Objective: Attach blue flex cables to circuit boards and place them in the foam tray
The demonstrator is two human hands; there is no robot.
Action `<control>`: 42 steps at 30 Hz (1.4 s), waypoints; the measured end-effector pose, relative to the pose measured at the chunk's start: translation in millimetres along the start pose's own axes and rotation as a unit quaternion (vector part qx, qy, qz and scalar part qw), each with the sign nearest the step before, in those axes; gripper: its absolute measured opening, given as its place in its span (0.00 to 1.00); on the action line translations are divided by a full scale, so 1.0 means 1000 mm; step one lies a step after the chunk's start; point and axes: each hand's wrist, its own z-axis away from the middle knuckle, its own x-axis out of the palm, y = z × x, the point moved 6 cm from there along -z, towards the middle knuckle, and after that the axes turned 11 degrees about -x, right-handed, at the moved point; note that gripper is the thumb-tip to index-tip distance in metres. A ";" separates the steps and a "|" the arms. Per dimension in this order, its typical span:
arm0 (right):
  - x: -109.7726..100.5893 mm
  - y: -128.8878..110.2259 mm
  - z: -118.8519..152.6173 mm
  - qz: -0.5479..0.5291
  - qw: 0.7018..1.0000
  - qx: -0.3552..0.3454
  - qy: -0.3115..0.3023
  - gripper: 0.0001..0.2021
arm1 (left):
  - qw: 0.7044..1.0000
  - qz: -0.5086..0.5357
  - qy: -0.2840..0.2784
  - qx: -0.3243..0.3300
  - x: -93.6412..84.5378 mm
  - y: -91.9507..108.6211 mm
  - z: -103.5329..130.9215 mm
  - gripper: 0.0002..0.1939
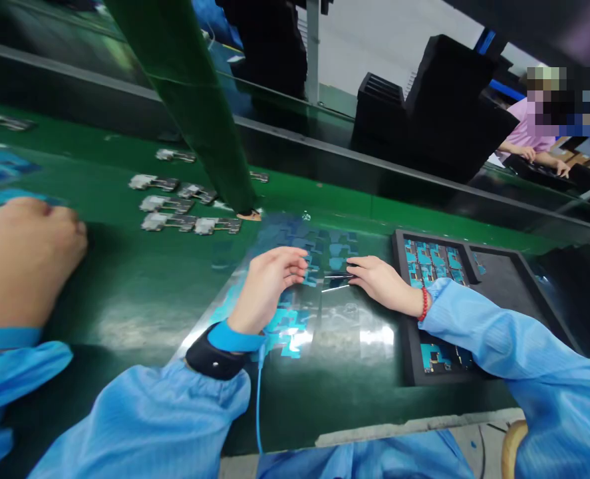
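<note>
My right hand [387,285], with a red bead bracelet at the wrist, grips a pair of tweezers [335,288] whose prongs point left over the sheet. My left hand [269,286] has its fingers curled together beside the blue pieces; whatever lies between the fingertips is hidden. A blue wrist strap with a cord and a black band circle that wrist. Under and between both hands lies a clear sheet [319,332] bearing blue cut-out film pieces [289,322]. Light glares off its surface.
Several metal-and-board parts [159,204] lie at the back left, near a slanted green post [195,100]. A black foam tray [409,352] holds blue-covered circuit boards [432,259] on the right. Another person's hand [25,259] rests at far left. Across the line sits a person in pink [531,126].
</note>
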 end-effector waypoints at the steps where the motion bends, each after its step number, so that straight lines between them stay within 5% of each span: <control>1: -0.003 -0.001 0.000 0.003 1.000 -0.011 0.006 0.12 | 0.999 -0.035 -0.002 0.011 0.002 -0.001 0.002 0.05; 8: -0.022 -0.027 0.003 0.089 0.985 -0.142 0.028 0.16 | 0.987 -0.151 -0.056 0.029 0.021 -0.013 0.010 0.09; 15: -0.043 -0.049 0.012 0.101 0.951 -0.257 0.138 0.11 | 0.987 -0.144 -0.075 0.017 0.021 -0.018 0.011 0.08; 21: -0.038 -0.044 0.011 -0.103 0.970 -0.167 0.143 0.05 | 0.980 -0.192 -0.053 0.005 0.022 -0.022 0.010 0.10; 28: -0.077 -0.041 0.016 -0.374 0.909 0.049 0.176 0.06 | 0.931 -0.359 -0.002 0.060 0.020 -0.003 0.025 0.07; 33: -0.097 -0.039 0.009 -0.392 0.913 0.029 0.110 0.07 | 0.877 -0.454 0.072 0.140 0.024 0.028 0.069 0.20; 38: -0.099 -0.040 0.001 -0.385 0.921 -0.019 0.053 0.06 | 0.891 -0.403 0.009 0.212 0.044 0.042 0.099 0.14; 42: -0.098 -0.018 0.009 -0.462 0.873 0.081 0.132 0.10 | 0.932 -0.315 0.019 0.177 0.046 0.044 0.094 0.09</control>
